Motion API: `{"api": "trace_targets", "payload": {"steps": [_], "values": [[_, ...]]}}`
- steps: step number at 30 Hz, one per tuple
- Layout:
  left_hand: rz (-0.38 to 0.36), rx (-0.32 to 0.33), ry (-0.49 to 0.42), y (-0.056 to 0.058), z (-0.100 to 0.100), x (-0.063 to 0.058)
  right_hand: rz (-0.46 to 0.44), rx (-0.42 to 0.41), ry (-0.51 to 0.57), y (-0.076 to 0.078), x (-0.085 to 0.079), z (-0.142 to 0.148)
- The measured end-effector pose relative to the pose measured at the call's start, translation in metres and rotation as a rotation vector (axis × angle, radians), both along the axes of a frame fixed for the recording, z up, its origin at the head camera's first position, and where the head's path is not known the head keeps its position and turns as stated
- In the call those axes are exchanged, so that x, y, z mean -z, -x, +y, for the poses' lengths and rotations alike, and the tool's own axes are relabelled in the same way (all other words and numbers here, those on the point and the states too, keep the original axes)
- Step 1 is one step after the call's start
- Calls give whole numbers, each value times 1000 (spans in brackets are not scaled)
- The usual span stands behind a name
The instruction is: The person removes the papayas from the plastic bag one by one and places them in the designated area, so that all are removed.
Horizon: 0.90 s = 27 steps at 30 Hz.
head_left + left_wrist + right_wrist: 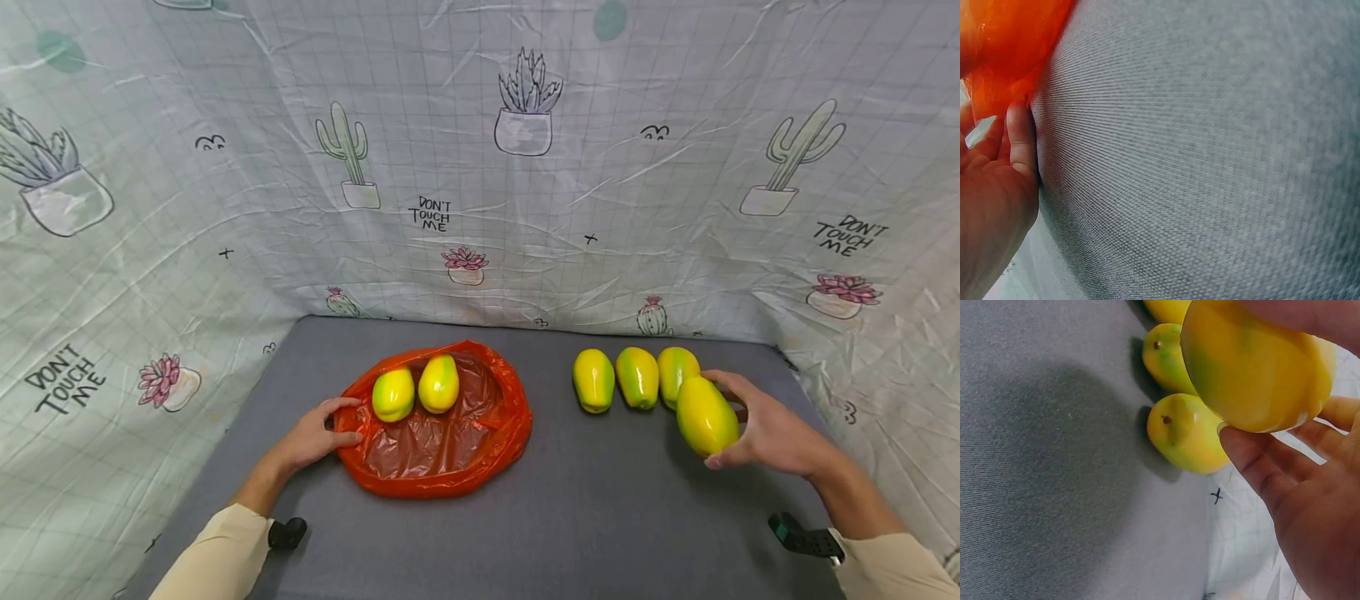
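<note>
A pale, wrinkled cloth [450,75] with a faint grid print rises behind the grey tabletop [600,517] and hangs along its left and right sides. Above the middle of the tabletop's back edge, the cloth bears a spiky potted plant [523,125]; above its back right corner, a tall potted cactus [791,162]. A pink succulent [465,265] is printed just over the tabletop's back edge. Left of the tabletop, black lettering [63,377] reads "DON'T TOUCH ME".
</note>
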<state>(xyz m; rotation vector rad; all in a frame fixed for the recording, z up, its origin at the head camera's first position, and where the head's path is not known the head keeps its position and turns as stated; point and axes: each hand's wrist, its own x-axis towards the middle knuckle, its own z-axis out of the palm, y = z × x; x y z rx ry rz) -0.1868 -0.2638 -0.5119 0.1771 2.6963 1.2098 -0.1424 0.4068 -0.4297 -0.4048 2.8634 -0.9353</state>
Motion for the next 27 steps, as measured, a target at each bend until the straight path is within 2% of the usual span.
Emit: {"api": "trace_targets", "payload": {"steps": [14,27], "values": [[-12,10,12,-1,-2,2,-45,13,29,-2,10,0],[-24,8,18,3,-3,3,-43,37,41,-4,23,3]]}}
